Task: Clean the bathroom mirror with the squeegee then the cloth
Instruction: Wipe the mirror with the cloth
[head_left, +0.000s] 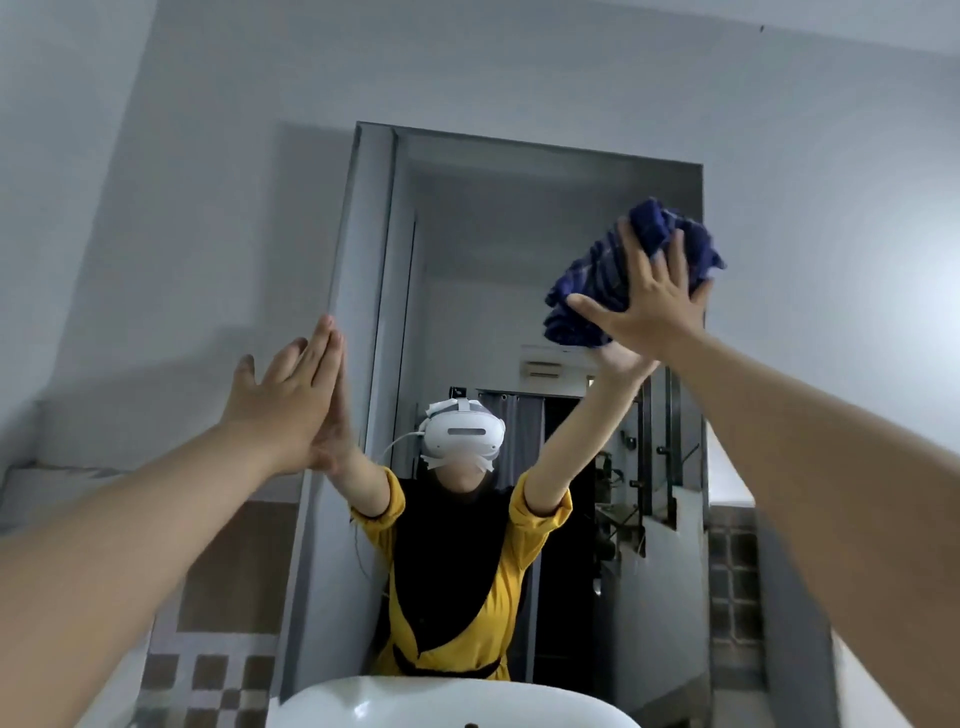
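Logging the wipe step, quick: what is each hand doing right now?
Left hand: open, flat against the mirror's left edge, holding nothing.
Right hand: open, palm pressing the crumpled dark blue cloth to the glass.

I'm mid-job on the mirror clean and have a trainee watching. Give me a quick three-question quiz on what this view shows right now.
1. True or false: the right hand presses the blue cloth near the upper right part of the mirror.
2. What is the left hand doing? A) holding a squeegee B) resting flat, fingers together, at the mirror's left edge C) reaching into the sink
3. Fill in: no ______ is visible in this view, which suggests the cloth step is under way.

Key
1. True.
2. B.
3. squeegee.
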